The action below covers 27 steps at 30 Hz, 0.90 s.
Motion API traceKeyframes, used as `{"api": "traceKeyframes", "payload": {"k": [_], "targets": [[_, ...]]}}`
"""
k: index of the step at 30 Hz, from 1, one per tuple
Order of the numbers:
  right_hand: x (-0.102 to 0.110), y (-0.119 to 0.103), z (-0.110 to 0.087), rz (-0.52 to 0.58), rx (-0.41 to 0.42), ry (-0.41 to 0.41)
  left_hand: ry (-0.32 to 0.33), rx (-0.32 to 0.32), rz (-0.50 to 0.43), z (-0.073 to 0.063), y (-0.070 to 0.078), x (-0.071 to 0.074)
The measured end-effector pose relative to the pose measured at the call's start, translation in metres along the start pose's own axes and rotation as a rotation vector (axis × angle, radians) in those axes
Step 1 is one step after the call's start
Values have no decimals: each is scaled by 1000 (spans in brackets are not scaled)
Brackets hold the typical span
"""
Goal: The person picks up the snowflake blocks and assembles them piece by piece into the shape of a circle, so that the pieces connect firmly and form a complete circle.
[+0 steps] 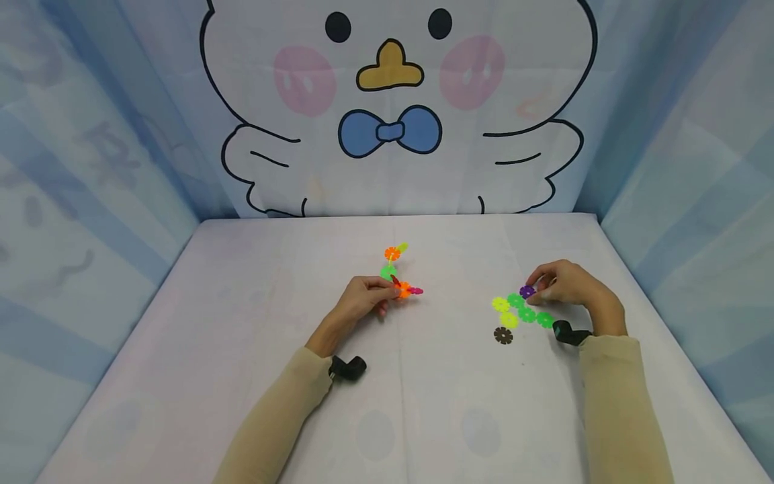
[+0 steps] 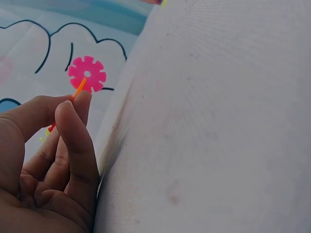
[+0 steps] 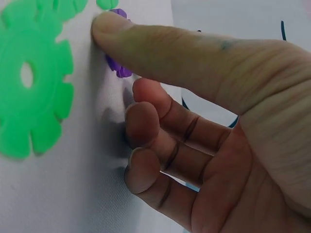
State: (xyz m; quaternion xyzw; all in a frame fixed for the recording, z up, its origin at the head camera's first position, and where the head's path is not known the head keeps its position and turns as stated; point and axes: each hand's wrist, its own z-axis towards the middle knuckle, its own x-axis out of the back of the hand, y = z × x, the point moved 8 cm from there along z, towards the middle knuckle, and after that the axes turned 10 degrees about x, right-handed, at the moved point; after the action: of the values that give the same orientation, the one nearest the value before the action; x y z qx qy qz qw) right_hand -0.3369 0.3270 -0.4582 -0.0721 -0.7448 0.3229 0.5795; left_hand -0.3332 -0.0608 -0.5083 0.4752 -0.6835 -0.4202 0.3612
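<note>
My left hand (image 1: pixel 361 297) pinches an orange notched disc (image 1: pixel 405 290), part of a chain of interlocking snowflake discs. A pink disc (image 2: pixel 87 74) sticks out from it, edge-on in the head view. Further along the chain are a red piece (image 1: pixel 395 279), a green disc (image 1: pixel 388 271), another orange disc (image 1: pixel 392 253) and a yellow-green one (image 1: pixel 403 247). Over at the right, my right hand (image 1: pixel 567 285) has a purple disc (image 1: pixel 527 292) between thumb and index finger, the thumb (image 3: pixel 141 46) covering part of it. Its other fingers are loosely curled.
Around the right hand lie several loose green discs (image 1: pixel 527 314), two yellow discs (image 1: pixel 500 304) and a dark brown disc (image 1: pixel 503 335). A white cloth covers the table (image 1: pixel 290 269). Printed curtains (image 1: pixel 91 168) stand at the back and both sides.
</note>
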Motion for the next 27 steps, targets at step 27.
{"api": "traceKeyframes", "payload": {"k": [27], "targets": [[-7, -39, 17, 176, 121, 59, -6, -6, -34, 1, 0, 1]]}}
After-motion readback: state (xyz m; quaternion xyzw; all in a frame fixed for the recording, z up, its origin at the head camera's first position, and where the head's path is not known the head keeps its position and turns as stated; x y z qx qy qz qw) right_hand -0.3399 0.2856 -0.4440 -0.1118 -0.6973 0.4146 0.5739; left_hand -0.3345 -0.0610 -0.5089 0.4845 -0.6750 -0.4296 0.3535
